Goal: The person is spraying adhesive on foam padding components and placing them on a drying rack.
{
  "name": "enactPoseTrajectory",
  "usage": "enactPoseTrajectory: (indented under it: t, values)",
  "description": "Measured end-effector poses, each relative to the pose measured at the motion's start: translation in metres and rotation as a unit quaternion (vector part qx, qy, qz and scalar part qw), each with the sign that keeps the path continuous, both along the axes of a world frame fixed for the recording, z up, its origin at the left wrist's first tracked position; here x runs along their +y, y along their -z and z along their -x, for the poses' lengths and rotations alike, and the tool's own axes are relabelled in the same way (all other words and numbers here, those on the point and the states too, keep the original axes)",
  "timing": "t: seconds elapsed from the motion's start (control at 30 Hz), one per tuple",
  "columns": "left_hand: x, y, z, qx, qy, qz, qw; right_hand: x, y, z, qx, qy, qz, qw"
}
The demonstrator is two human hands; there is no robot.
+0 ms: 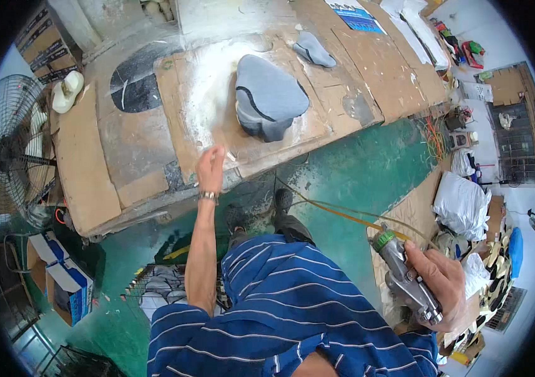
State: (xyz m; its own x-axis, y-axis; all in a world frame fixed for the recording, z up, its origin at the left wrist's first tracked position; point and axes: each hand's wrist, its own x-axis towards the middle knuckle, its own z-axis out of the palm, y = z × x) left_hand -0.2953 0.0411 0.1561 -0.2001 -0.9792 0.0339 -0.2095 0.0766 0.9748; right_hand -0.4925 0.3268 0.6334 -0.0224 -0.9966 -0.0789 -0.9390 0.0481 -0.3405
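A large grey padded bicycle saddle (pixel 272 91) with black trim lies on the cardboard-covered table. My left hand (pixel 211 166) hovers by the table's near edge, a little left of the saddle and apart from it. Its fingers are curled together, and nothing shows in them. On the right, above the floor, my right hand (pixel 440 283) is wrapped round a metal spray gun (pixel 405 276) with a green ring at one end. A yellowish hose (pixel 330 210) runs across the floor toward the gun. Farther back on the table rests a smaller grey saddle-like piece (pixel 314 50).
White residue coats the cardboard (pixel 207 94) left of the saddle. A large fan (pixel 13 151) stands at the left. Below the table sits a rack of grey pieces (pixel 163 286). An open carton (pixel 66 279), a white plastic bag (pixel 462 204) and piled goods flank the green floor.
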Motion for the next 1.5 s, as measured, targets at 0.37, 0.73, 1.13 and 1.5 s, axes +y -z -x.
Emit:
enactPoseTrajectory:
  t: [0.37, 0.73, 1.13, 1.5]
  values:
    - [-0.147, -0.094, 0.159, -0.419, 0.143, 0.223, 0.868, 0.02, 0.028, 0.095, -0.093, 0.014, 0.072, 0.993]
    - [-0.18, -0.087, 0.173, -0.424, 0.209, 0.168, 0.865, 0.033, 0.062, 0.194, -0.209, 0.004, 0.056, 0.976]
    - [-0.166, -0.074, 0.159, -0.225, 0.153, 0.017, 0.962, 0.045, 0.089, 0.281, -0.273, 0.11, 0.069, 0.953]
    - [0.002, -0.066, 0.077, 0.006, -0.135, -0.053, 0.989, -0.04, 0.1, 0.297, -0.276, 0.072, 0.14, 0.948]
